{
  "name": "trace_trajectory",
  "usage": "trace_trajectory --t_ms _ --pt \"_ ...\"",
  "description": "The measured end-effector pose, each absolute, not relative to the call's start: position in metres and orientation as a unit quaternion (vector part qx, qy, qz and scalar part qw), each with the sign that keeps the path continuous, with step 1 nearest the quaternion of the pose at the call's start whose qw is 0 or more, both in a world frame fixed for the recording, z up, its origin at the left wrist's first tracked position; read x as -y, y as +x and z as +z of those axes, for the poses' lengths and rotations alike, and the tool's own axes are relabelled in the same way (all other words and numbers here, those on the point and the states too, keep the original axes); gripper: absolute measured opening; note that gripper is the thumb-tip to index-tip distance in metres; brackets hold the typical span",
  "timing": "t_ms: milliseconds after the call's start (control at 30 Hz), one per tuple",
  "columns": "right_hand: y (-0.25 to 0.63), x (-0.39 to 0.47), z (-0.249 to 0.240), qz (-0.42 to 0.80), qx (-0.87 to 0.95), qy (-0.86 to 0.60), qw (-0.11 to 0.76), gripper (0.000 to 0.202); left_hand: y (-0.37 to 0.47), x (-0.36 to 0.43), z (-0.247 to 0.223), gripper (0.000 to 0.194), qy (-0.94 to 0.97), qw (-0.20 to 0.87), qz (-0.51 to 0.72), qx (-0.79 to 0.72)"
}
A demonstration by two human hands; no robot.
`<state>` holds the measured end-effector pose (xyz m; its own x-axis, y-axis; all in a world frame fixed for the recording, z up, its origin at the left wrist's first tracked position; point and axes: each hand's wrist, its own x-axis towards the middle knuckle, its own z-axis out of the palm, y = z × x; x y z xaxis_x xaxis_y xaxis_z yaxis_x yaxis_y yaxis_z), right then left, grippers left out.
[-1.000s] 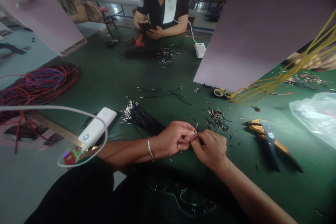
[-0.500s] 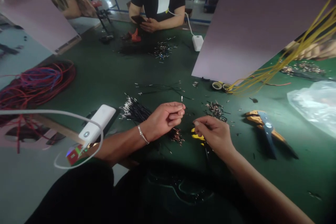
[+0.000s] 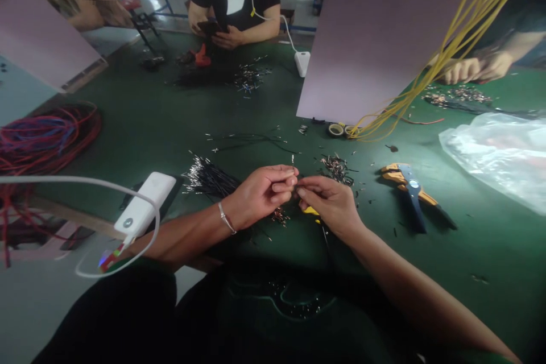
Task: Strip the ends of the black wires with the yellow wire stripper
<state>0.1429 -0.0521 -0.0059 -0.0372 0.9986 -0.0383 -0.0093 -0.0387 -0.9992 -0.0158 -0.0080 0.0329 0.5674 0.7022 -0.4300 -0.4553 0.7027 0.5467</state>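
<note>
My left hand (image 3: 267,190) is closed in a pinch on a thin wire, whose shiny metal terminal (image 3: 293,158) sticks up above the fingertips. Right beside it, my right hand (image 3: 330,200) has thumb and forefinger pressed together; what lies between them is too small to make out. Behind my left hand lies a bundle of black wires (image 3: 213,177) with silvery ends at one side and coppery ends (image 3: 280,216) at the other. A yellow-handled tool (image 3: 311,211) is partly hidden under my right hand.
Small cut scraps (image 3: 336,169) lie beyond my right hand. Blue-and-orange wire strippers (image 3: 412,187) and a plastic bag (image 3: 499,153) are rightward. A white power bank (image 3: 145,203) with a cable and red wire coils (image 3: 51,133) are leftward. Two co-workers sit across, beside upright panels (image 3: 362,40).
My right hand has moved left, so its fingertips are now close against my left hand's. The left hand keeps its pinch on the wire. The view has turned slightly right.
</note>
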Motion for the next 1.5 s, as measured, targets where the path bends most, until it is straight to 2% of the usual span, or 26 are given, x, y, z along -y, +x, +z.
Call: trace_trajectory --t_ms 100,300,633,1500 --pt "0.143 0.055 -0.002 0.535 0.495 -0.482 0.486 0.013 -0.015 0.007 0.032 0.008 0.209 0.856 0.345 -0.325" --pt "0.146 0.056 0.001 0.641 0.434 -0.406 0.486 0.009 -0.012 0.002 0.029 0.005 0.278 0.812 0.372 -0.354" --pt "0.149 0.055 0.003 0.725 0.360 -0.352 0.470 0.009 0.000 0.007 0.036 0.002 0.372 0.736 0.410 -0.388" --pt "0.147 0.052 0.001 0.670 0.399 -0.378 0.499 0.008 0.002 0.006 0.037 0.005 0.401 0.710 0.433 -0.384"
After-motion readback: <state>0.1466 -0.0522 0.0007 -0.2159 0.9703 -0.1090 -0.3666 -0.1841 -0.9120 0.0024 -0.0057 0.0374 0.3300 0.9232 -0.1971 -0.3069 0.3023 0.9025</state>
